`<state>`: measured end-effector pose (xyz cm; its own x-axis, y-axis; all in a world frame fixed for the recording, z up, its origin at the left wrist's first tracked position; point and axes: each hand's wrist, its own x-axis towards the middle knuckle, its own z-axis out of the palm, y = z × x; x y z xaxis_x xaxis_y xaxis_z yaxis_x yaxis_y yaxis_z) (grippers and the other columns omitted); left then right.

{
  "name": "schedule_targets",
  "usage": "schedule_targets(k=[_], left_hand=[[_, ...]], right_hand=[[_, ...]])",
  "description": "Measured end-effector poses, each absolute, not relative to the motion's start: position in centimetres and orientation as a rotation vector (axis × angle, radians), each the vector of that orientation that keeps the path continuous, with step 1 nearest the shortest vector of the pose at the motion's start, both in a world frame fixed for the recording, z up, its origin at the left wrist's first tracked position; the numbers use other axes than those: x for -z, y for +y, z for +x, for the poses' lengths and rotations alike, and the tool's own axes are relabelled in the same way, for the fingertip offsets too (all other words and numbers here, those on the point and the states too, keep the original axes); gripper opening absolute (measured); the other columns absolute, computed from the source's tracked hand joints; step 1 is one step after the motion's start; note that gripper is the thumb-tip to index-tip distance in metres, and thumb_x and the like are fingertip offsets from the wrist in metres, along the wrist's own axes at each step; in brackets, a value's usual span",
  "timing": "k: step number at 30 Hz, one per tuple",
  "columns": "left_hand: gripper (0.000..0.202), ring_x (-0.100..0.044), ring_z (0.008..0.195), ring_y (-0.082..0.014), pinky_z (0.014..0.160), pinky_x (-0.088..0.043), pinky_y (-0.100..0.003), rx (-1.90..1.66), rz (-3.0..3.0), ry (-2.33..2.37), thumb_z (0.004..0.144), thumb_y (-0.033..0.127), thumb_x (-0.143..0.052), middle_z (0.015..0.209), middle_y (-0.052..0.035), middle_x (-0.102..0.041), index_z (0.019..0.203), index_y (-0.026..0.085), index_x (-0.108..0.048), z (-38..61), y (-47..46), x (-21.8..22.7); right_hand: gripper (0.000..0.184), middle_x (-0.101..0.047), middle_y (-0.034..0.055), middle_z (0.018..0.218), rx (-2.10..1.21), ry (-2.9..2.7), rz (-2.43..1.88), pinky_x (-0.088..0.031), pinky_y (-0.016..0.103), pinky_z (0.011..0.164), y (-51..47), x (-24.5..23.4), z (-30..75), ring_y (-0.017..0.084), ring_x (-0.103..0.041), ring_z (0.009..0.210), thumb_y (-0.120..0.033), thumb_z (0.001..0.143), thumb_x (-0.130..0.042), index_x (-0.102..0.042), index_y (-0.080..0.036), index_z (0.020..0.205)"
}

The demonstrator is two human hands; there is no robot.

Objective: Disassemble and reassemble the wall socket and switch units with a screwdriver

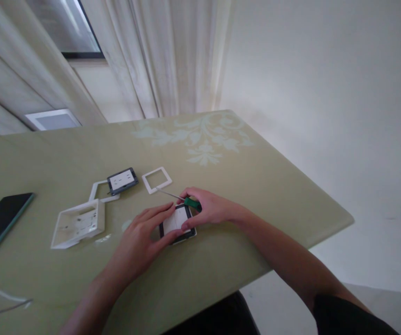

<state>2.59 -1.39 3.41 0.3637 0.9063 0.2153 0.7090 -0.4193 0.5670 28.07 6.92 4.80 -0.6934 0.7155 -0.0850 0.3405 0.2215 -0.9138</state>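
Observation:
A white wall switch panel with a dark border lies on the table in front of me. My left hand grips it from the left, fingers along its far edge and thumb across its near side. In my right hand is a screwdriver with a green handle. Its thin metal shaft points left and away, and the tip reaches toward a white square frame. The right thumb and fingertips also touch the panel's right side. Part of the panel is hidden under both hands.
Left of my hands stand a white wall box, a dark-edged socket panel and another white frame, which the socket panel overlaps. A phone and white and grey wires lie farther left. The table's right edge faces a wall.

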Motion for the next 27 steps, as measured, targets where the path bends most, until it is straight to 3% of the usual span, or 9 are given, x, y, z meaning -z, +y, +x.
schedule_targets(k=[8,11,14,18,20,24,27], left_hand=[[0.052,-0.070,0.133,-0.0325,0.114,-0.057,-0.053,-0.729,2.094,1.339,0.097,0.055,-0.077,0.145,-0.0093,-0.074,0.142,0.030,-0.071,3.0,-0.9,-3.6],[0.050,-0.072,0.129,-0.0313,0.111,-0.060,-0.049,-0.684,2.137,1.325,0.099,0.056,-0.075,0.142,-0.0089,-0.075,0.142,0.030,-0.071,2.2,-0.1,-3.7],[0.045,-0.075,0.120,-0.0315,0.106,-0.061,-0.050,-0.669,2.205,1.425,0.108,0.057,-0.058,0.134,-0.0111,-0.078,0.135,0.026,-0.074,1.2,2.4,-3.5],[0.039,-0.065,0.128,-0.0401,0.114,-0.049,-0.065,-0.573,2.432,1.711,0.107,0.042,-0.049,0.137,-0.0184,-0.075,0.123,0.019,-0.077,0.3,6.4,-2.5],[0.035,-0.063,0.129,-0.0419,0.113,-0.047,-0.067,-0.554,2.450,1.733,0.105,0.039,-0.051,0.139,-0.0197,-0.073,0.116,0.019,-0.077,0.1,7.7,-1.9],[0.031,-0.064,0.127,-0.0389,0.111,-0.050,-0.063,-0.535,2.465,1.619,0.102,0.047,-0.057,0.136,-0.0147,-0.075,0.097,0.023,-0.077,-0.2,8.4,-2.0],[0.033,-0.064,0.127,-0.0340,0.115,-0.049,-0.059,-0.645,2.450,1.473,0.103,0.053,-0.059,0.136,-0.0122,-0.072,0.098,0.024,-0.074,-0.4,7.1,-4.2]], right_hand=[[0.059,-0.072,0.0050,0.117,-1.402,-2.161,-0.935,-0.050,0.037,0.099,7.2,-4.5,28.0,0.026,-0.066,0.111,-0.046,0.070,-0.100,-0.074,-0.021,0.118],[0.048,-0.073,0.0010,0.100,-1.494,-1.941,-1.002,-0.052,0.032,0.084,7.5,-4.3,27.8,0.019,-0.066,0.090,-0.048,0.076,-0.095,-0.075,-0.021,0.110],[0.045,-0.066,-0.0030,0.084,-1.488,-1.729,-1.093,-0.048,0.026,0.061,8.0,-3.7,27.6,0.012,-0.056,0.065,-0.057,0.084,-0.087,-0.071,-0.021,0.106],[0.047,-0.058,-0.0066,0.072,-1.424,-1.570,-1.166,-0.041,0.024,0.047,8.7,-2.7,27.5,0.010,-0.049,0.052,-0.062,0.084,-0.083,-0.067,-0.022,0.102],[0.047,-0.055,-0.0078,0.067,-1.420,-1.523,-1.173,-0.041,0.023,0.045,9.0,-2.4,27.6,0.010,-0.048,0.049,-0.063,0.084,-0.083,-0.066,-0.022,0.101],[0.040,-0.053,-0.0091,0.059,-1.438,-1.461,-1.165,-0.041,0.022,0.043,9.4,-2.1,27.6,0.010,-0.048,0.046,-0.056,0.086,-0.082,-0.066,-0.022,0.099],[0.031,-0.051,-0.0101,0.055,-1.450,-1.406,-1.173,-0.040,0.021,0.043,9.5,-2.0,27.6,0.010,-0.046,0.044,-0.048,0.089,-0.079,-0.066,-0.022,0.100]])
